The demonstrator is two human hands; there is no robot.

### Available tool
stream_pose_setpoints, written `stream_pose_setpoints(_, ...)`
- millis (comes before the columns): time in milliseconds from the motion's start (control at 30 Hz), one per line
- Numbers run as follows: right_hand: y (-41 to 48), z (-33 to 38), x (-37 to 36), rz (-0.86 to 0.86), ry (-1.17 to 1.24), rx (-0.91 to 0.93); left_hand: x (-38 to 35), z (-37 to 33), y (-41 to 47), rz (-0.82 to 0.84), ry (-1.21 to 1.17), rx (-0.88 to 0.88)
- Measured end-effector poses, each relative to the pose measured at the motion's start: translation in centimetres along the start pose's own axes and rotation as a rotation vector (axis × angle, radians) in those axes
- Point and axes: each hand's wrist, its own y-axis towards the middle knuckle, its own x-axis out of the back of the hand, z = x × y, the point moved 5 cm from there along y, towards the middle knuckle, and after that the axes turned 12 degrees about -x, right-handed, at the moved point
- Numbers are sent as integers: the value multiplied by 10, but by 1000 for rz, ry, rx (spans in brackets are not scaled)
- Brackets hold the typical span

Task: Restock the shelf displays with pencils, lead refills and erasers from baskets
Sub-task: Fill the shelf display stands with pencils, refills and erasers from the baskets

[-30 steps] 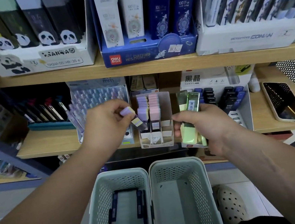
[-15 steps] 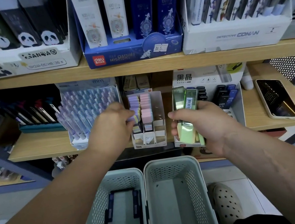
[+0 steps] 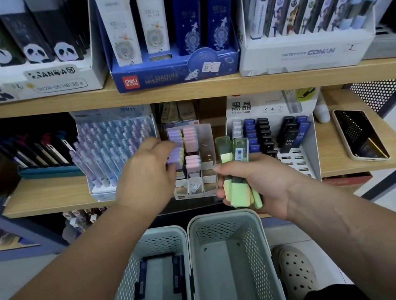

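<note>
1. Left hand [image 3: 146,176] pinched a purple eraser [image 3: 175,156] at its fingertips, against the rack's [image 3: 205,146] left column.
2. Right hand [image 3: 260,181] gripped green erasers [image 3: 235,159], fingers curled round them, just right of the rack.
3. Baskets [image 3: 225,224] sat below both hands.

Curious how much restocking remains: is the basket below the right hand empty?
Empty, as far as visible: the basket shows only bare floor.

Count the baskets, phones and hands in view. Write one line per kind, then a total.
Baskets: 2
Phones: 1
Hands: 2
Total: 5
</note>
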Motion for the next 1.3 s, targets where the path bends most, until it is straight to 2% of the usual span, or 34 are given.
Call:
stream_pose_setpoints(133,0,-4,-7,12,-43,-6,16,-9,-4,-43,-160,102)
stream_pose_setpoints(167,-1,-4,-10,32,-57,-7,19,-13,-5,-44,-273,183)
stream_pose_setpoints(267,-5,-6,-23,113,-121,-13,13,-26,-16,3,-810,550)
stream_pose_setpoints(333,-8,-9,-33,154,-202,-14,7,-35,-23,54,-1006,661)
stream_pose_setpoints(600,-10,-12,-41,158,-228,-51,9,-27,-32,-41,-1185,771)
stream_pose_setpoints(767,-9,-12,-37,154,-177,-87,14,-22,-36,-67,-1196,798)
stream_pose_setpoints(900,-10,-8,-31,104,-161,-89,21,-16,-34,-185,-1181,791)
stream_pose_setpoints(1033,-10,-2,-23,58,-48,-63,27,-16,-30,-285,-1301,767)
stream_pose_setpoints(1167,-8,3,-13,-40,151,-19,26,-25,-27,-216,-1455,719)
stream_pose_setpoints(1300,-9,9,-6,-122,132,60,22,-32,-28,-146,-1579,704)
